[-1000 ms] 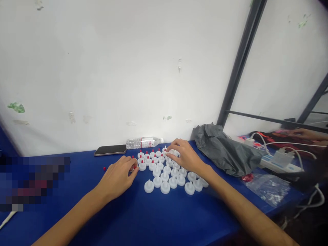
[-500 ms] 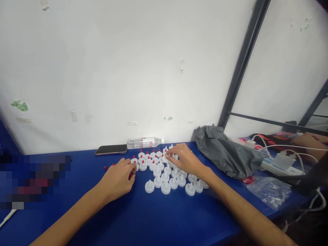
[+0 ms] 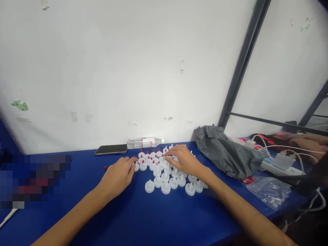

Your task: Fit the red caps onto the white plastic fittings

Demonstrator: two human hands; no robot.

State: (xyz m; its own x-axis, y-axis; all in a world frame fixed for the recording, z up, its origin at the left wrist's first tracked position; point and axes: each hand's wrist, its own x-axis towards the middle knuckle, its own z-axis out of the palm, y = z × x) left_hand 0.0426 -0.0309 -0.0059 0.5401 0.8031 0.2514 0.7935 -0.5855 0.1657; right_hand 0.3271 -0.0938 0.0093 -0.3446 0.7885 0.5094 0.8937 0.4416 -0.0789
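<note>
Many white plastic nozzle caps stand upright in a loose cluster on the blue tabletop. Those at the back and left carry small red tips; the front ones show bare white spouts. My right hand reaches over the cluster, thumb and forefinger pinched at the top of one white cap; its spout is hidden by the fingers. At the cluster's left edge is my left hand, palm down, forefinger stretched towards a red-tipped cap and thumb apart from it. A loose red tip lies left of this hand.
Behind the caps a clear bottle lies on its side, beside a dark phone. To the right are a grey plastic bag, a clear bag, a power strip with cables and a black metal frame. Another person's arm shows far right.
My left hand's curled fingers have straightened and moved slightly up and right, towards the red-tipped caps. My right hand has shifted only slightly, its fingertips staying at the same cap.
</note>
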